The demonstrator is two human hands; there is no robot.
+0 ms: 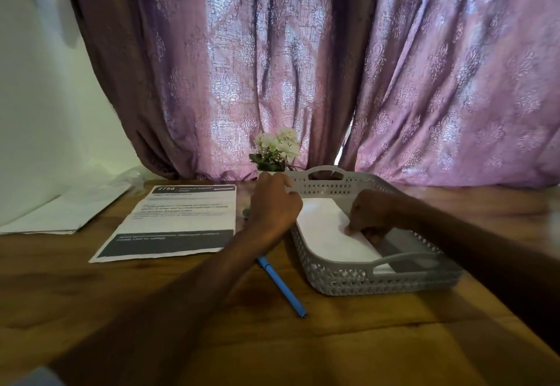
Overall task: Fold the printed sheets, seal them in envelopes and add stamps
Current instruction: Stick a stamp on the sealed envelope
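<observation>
A printed sheet (pixel 175 222) with dark header and footer bands lies flat on the wooden table, left of centre. A grey perforated basket (pixel 378 282) stands to its right and holds white envelopes (pixel 327 231). My right hand (pixel 372 216) reaches into the basket, and its fingertips pinch the right edge of the top envelope. My left hand (pixel 272 203) hovers by the basket's left rim with loosely curled fingers and holds nothing. What lies under the left hand is hidden.
A blue pen (pixel 281 287) lies diagonally on the table (pixel 212 325) in front of the basket. A small pot of white flowers (pixel 275 150) stands at the back by the purple curtain. White papers (pixel 66 209) and clear plastic lie at the far left.
</observation>
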